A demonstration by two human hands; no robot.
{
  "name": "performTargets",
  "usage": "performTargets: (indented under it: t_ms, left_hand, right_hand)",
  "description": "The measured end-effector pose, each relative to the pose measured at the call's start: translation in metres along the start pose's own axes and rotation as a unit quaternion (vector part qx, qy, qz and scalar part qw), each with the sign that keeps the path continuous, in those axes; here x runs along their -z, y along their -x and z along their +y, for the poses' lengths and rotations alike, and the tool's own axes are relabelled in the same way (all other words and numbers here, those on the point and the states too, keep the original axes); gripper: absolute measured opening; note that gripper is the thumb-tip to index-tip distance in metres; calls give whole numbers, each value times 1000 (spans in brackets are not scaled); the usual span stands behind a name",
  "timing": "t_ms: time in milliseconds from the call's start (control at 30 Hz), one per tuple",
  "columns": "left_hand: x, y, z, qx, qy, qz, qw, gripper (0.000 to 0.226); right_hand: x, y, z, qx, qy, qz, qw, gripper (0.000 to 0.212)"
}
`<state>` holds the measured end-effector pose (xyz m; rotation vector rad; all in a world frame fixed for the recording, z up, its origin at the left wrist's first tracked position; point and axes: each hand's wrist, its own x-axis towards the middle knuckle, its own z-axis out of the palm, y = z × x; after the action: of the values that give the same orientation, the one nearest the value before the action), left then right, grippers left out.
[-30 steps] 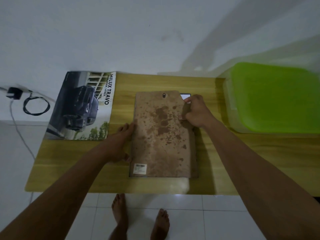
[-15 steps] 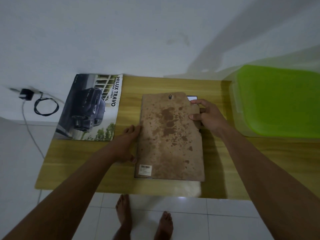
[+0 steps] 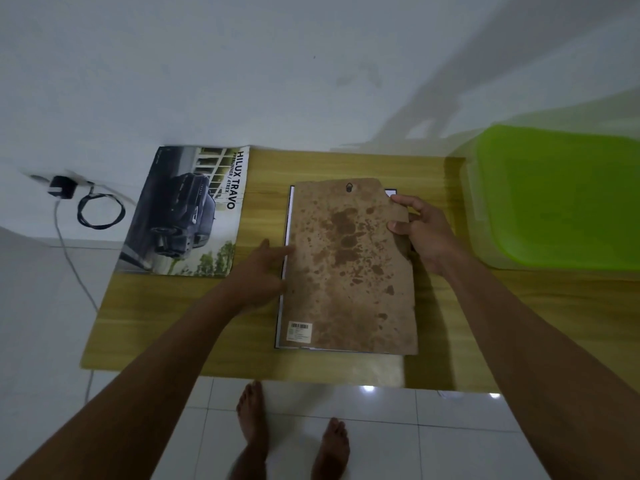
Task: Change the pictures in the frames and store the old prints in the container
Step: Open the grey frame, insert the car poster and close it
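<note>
Right hand (image 3: 424, 233) is pinching the right edge of the stained backing board (image 3: 349, 268), lifting it off the face-down frame (image 3: 282, 313) on the tabletop (image 3: 173, 323). Left hand (image 3: 263, 271), fingers straight, is steadying the frame. Hilux Travo print (image 3: 187, 213) and green-lidded container (image 3: 561, 195) are waiting untouched, so the swapping and storing are likely still ahead.

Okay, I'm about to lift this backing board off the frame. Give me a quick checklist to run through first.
1. Right hand grips the backing board at its right edge: ok.
2. Left hand steadies the frame at its left side: ok.
3. Board free of the frame all round: cannot tell.
4. Car print lies ready on the table: ok.
5. Container open for the old print: not ok, its green lid looks closed.
</note>
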<state>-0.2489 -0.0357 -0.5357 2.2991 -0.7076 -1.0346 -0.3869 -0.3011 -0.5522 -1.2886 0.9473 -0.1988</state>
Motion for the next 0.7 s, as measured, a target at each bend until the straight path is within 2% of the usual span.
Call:
performTargets:
  t_ms: [133, 233, 467, 600, 700]
  left_hand:
    - [-1, -3, -1, -22, 40, 90, 995, 73]
    - [3, -4, 2, -31, 76, 124, 989, 67]
    - [15, 10, 19, -16, 265, 100, 959, 62]
    - [26, 23, 29, -20, 302, 84, 949, 63]
    - [39, 32, 44, -17, 336, 69, 939, 61]
  right_hand:
    - [-2, 5, -1, 0, -17, 8, 1000, 49]
    - [-1, 8, -4, 4, -32, 10, 999, 47]
    - [-6, 30, -19, 9, -72, 58, 996, 51]
    - [-12, 55, -28, 45, -65, 58, 995, 44]
    - [-6, 77, -41, 58, -2, 23, 998, 69]
